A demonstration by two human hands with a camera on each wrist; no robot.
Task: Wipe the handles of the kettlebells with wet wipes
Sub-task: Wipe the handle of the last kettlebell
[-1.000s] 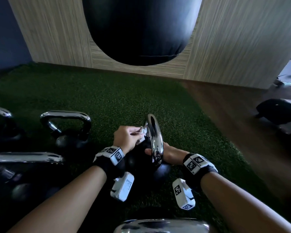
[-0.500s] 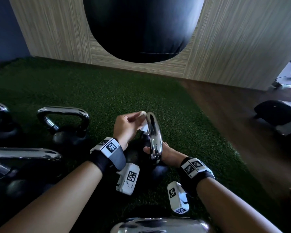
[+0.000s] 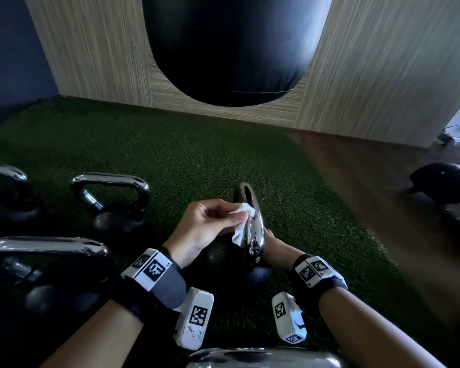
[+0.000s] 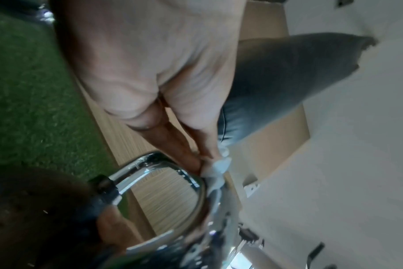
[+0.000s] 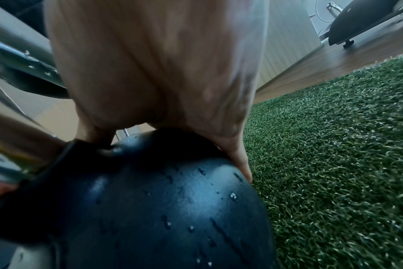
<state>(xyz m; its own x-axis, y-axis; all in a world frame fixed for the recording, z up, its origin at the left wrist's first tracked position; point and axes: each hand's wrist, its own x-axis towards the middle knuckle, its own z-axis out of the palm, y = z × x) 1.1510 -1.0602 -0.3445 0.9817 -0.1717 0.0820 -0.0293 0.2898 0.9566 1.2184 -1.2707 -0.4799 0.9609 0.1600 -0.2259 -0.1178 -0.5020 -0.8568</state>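
Kettlebell point(image 3: 223, 257) in hand sits on the green turf point(image 3: 197, 160), directly below the hanging black punching bag point(image 3: 231, 49) and on my side of it. My left hand point(image 3: 207, 227) pinches a crumpled white wet wipe point(image 3: 241, 221) between thumb and curled fingers and presses it to the left face of the chrome handle point(image 3: 254, 229). The left wrist view shows the pinch at the handle's top bend, fingertips point(image 4: 196, 160) drawn together on the wipe. My right hand point(image 3: 274, 247) is on the far side of the ball. In the right wrist view its fingers point(image 5: 239, 160) lie curved over the black, wet-dotted dome, steadying it; the rest of that hand is hidden behind the handle from the head view.

Orientation: handle loop stands upright on the ball and I see it nearly edge-on. Its top bar, the long axis, runs away from me toward the punching bag. The loop opening faces left and right.

Doing the step well, as I judge it: wrap the wipe round the bar rather than dab one face, and run it along the bar and down both legs to the collars. Keep the right hand bearing down so the ball does not roll on the turf. Refold the wipe when a face looks spent.

Other kettlebells point(image 3: 112, 197) stand left of the punching bag, handles facing me broadside; whether they are wiped I cannot tell.
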